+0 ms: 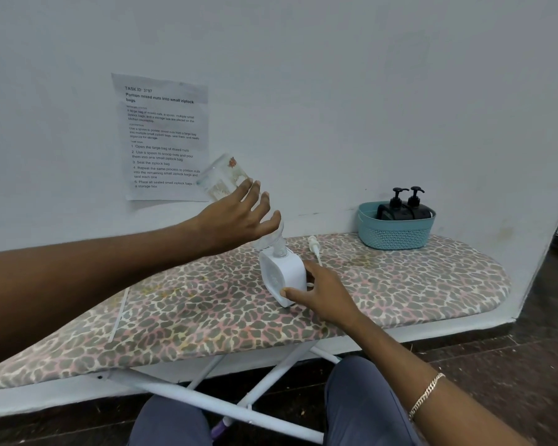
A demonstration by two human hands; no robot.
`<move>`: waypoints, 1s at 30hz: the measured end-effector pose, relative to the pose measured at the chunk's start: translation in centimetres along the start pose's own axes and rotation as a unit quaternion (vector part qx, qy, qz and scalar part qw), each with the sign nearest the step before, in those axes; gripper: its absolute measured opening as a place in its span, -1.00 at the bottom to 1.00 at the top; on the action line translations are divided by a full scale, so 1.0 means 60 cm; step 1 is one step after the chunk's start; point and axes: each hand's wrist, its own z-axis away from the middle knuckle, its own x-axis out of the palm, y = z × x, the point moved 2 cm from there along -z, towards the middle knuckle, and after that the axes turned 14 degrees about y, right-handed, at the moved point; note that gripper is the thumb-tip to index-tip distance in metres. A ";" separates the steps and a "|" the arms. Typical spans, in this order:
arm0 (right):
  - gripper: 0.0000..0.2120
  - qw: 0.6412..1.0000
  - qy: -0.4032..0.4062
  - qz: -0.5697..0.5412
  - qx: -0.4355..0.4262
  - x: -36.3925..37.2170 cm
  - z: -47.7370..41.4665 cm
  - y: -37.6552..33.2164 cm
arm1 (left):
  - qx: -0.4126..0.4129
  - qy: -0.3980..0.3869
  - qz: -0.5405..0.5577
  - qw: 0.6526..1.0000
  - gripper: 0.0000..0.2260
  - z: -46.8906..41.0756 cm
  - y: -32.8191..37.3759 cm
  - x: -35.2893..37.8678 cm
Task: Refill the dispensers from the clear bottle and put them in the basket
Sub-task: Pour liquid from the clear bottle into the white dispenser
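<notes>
**White dispenser filling, clear bottle tipped over its mouth**

White plastic, squat and rigid: the white dispenser (282,275) stands on the ironing board (187,313), and I place everything else from it. My right hand (324,296) steadies it, thumb at its near lower corner and fingers behind, loosely curled around it. Directly above, the clear bottle (229,188) is tipped neck-down into its opening. My left hand (239,217) has the bottle's body, fingers spread wide rather than wrapped.

I judge the bottle thin-walled, light and likely slick, so it wants a fuller wrap at mid-body. The dispenser looks top-light and easy to tip; I'd take it by its flat sides. Its pump (314,249) lies just beyond it on the board. Further right and back, the blue basket (395,235) already carries two black dispensers (403,207).
</notes>
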 end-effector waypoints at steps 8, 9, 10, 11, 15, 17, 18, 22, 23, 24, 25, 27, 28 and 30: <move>-0.38 1.000 0.002 0.001 -0.005 -0.001 0.001 -0.001 | 0.030 0.015 -0.032 0.999 -0.56 -0.014 -0.006 0.002; -0.38 1.000 0.002 0.001 -0.005 0.000 0.001 0.000 | 0.036 0.023 -0.038 0.998 -0.57 -0.016 -0.007 0.001; -0.38 1.000 0.002 0.001 -0.005 0.000 0.002 0.000 | 0.042 0.031 -0.044 0.998 -0.59 -0.018 -0.007 -0.001; -0.39 1.000 0.002 -0.001 -0.004 0.000 0.002 0.000 | 0.048 0.038 -0.051 0.997 -0.60 -0.021 -0.007 -0.001; -0.38 1.000 0.001 -0.005 -0.002 -0.001 0.002 0.000 | 0.067 0.051 -0.062 0.994 -0.62 -0.031 -0.008 -0.001; -0.38 1.000 0.001 -0.005 0.001 -0.001 0.002 0.000 | 0.075 0.055 -0.068 0.993 -0.62 -0.036 -0.010 -0.002; -0.39 1.000 0.000 -0.005 0.002 -0.001 0.002 0.000 | 0.079 0.055 -0.072 0.993 -0.62 -0.038 -0.010 -0.002; -0.39 1.000 0.001 -0.002 0.000 -0.001 0.002 0.000 | 0.103 0.060 -0.088 0.989 -0.63 -0.046 -0.012 -0.006; -0.39 1.000 0.002 -0.001 -0.002 -0.001 0.002 0.000 | 0.110 0.060 -0.090 0.988 -0.60 -0.048 -0.011 -0.008; -0.39 1.000 0.003 -0.001 -0.003 -0.001 0.002 0.000 | 0.119 0.060 -0.094 0.987 -0.57 -0.050 -0.011 -0.010; -0.38 1.000 0.003 -0.001 -0.003 -0.001 0.002 0.001 | 0.127 0.060 -0.098 0.985 -0.55 -0.052 -0.010 -0.012; -0.39 1.000 0.005 0.002 -0.002 -0.002 0.002 0.001 | 0.139 0.057 -0.103 0.983 -0.52 -0.054 -0.011 -0.015; -0.39 1.000 0.005 0.003 -0.003 -0.002 0.002 0.000 | 0.143 0.054 -0.104 0.983 -0.51 -0.053 -0.010 -0.016; -0.40 1.000 0.005 0.004 -0.006 -0.002 0.001 0.001 | 0.141 0.046 -0.100 0.984 -0.52 -0.050 -0.010 -0.015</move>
